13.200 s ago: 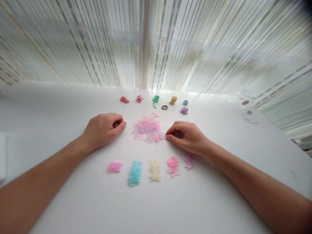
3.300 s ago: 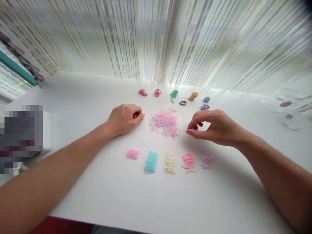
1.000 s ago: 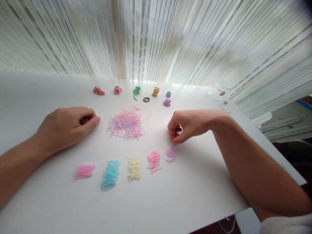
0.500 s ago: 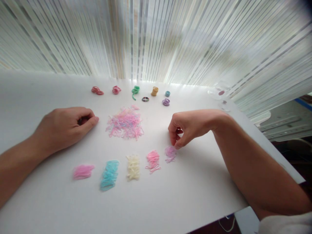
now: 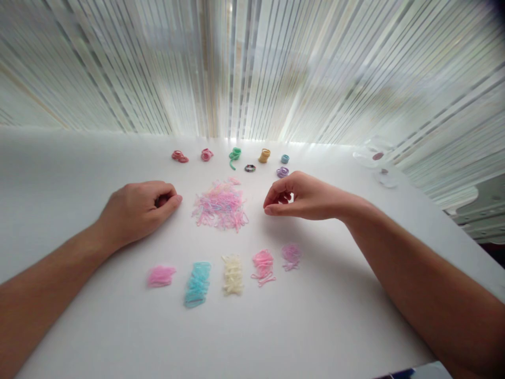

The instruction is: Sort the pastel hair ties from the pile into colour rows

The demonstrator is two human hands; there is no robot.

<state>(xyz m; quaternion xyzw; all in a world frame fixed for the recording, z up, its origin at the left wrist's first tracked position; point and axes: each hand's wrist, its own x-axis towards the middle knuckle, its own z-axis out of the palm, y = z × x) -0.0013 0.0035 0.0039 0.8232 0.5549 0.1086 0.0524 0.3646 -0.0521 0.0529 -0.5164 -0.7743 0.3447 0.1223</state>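
My left hand rests on the table with its fingers curled and thumb against the forefinger; nothing shows in it. Beside it is a loose heap of mixed pastel rubber bands, mostly pink. To the right of that heap, above the table, hovers my right hand, thumb and forefinger drawn together with no band visible between them. Nearer me runs a row of sorted bands: a pink-violet pile, a blue pile, a cream pile, a pink pile and a light purple pile.
Along the back lie small coils, among them red, pink, green, yellow, blue and purple. A dark beaded ring sits among them. Clear plastic pieces are at the back right, before a striped curtain.
My right hand has left the light purple pile and moved up and away toward the mixed heap. The whole view has shifted, so things appear farther right. My left hand stays by the heap.
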